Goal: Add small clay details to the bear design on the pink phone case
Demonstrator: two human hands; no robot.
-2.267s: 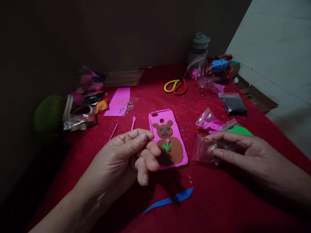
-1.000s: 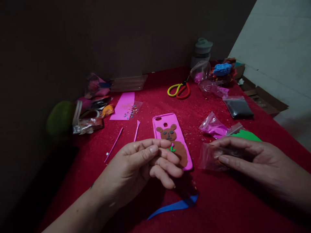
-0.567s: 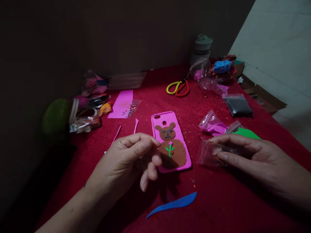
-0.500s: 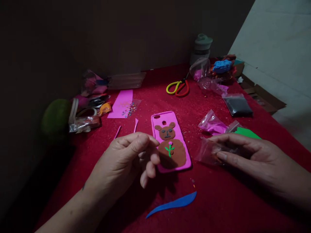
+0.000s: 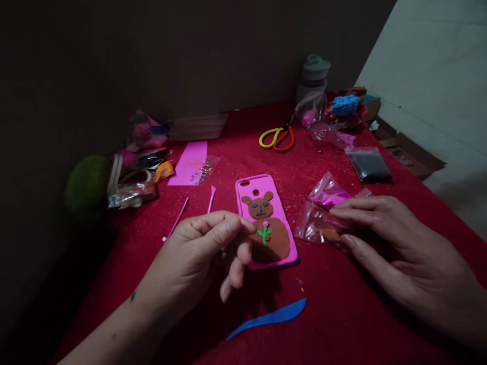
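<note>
My left hand [image 5: 216,248] hovers over the lower left edge of a pink phone case [image 5: 280,203], its thumb and forefinger pinched together; whatever they hold is too small or hidden. On the case is a flat brown clay bear [image 5: 279,238] with grey features and a small pink flower on a green stem. To the right, my right hand [image 5: 399,258] has its fingers apart at the edge of a clear plastic bag [image 5: 312,223] containing a piece of brown clay [image 5: 331,234]. Its thumb is close to the clay. A blue modelling knife [image 5: 272,318] lies nearest me.
Beyond the case lie scissors [image 5: 277,138] with yellow and red handles. Two pink tools [image 5: 211,199] and a packet of small gems [image 5: 203,173] are to the left. A bag of pink clay [image 5: 329,196] and a dark grey packet [image 5: 369,165] sit right; a bottle [image 5: 315,76] stands behind.
The bag with brown clay has moved slightly away from me, against the pink clay bag. My right hand's fingers have spread apart at it. My left hand stays pinched, nearly still.
</note>
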